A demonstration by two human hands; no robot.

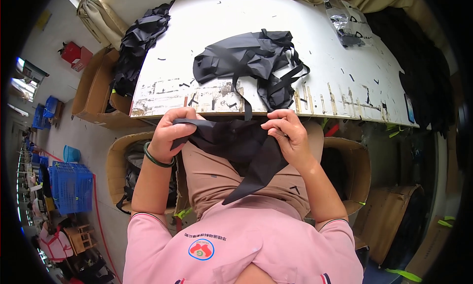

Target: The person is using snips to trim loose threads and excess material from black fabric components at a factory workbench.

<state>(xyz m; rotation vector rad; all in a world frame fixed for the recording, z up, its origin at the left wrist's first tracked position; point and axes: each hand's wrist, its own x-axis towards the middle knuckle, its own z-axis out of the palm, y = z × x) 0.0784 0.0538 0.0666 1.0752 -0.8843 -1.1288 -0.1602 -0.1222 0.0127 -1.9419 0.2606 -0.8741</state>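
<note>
A black fabric piece with a pointed tail hangs over my lap, just below the near edge of the white table. My left hand, with a green bangle at the wrist, grips its left end. My right hand pinches its right upper edge. A black strap runs up from the piece to a heap of black fabric and straps lying on the table in front of me.
Another pile of black fabric drapes over the table's left corner above a cardboard box. A clear plastic bag lies at the far right. Cardboard boxes flank my knees. Blue crates stand on the floor at left.
</note>
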